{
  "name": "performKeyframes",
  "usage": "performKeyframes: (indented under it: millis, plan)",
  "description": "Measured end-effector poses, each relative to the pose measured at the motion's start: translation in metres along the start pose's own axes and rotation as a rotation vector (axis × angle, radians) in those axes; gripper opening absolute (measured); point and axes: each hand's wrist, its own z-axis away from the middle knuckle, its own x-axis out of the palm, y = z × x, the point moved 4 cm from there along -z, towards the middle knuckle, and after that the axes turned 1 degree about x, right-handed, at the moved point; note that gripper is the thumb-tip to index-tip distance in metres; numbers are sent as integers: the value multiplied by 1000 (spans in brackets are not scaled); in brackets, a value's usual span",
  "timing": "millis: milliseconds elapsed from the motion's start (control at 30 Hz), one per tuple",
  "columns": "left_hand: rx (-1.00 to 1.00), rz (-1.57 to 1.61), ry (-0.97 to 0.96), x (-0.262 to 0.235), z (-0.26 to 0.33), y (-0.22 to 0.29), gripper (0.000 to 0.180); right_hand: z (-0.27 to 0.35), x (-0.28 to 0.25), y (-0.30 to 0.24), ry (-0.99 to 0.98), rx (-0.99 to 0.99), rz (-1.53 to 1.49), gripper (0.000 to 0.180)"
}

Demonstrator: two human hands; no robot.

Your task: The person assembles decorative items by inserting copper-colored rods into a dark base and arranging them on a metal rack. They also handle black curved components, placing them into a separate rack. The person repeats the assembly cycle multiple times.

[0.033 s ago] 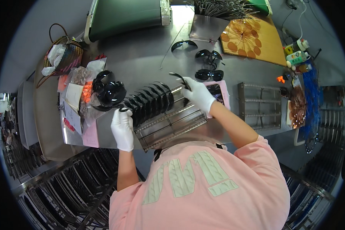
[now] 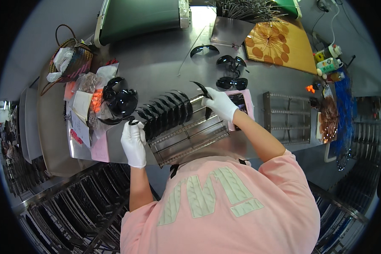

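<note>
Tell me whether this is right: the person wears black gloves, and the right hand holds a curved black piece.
Not quite: the gloves are white, not black, as the head view shows. The right hand does hold a curved black piece.

At the centre of the frame, a row of glossy black curved pieces stands in a slotted metal rack. The person's white-gloved right hand, right of the row, grips another curved black piece; the gloved left hand, at centre left, pinches a small dark piece beside a glossy black pile. A second rack lies at right.
</note>
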Motion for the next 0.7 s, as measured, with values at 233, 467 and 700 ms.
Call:
performKeyframes:
  millis: [233,467,700]
  plan:
    - [124,27,1,-13,11,6,37,-34,32,28,-7,124,276,43]
    - [48,114,-143,3,17,4,23,-41,47,-3,-171,260,545,47]
    - [-51,79,-238,10,23,4,17,-45,52,-3,-268,187,596,49]
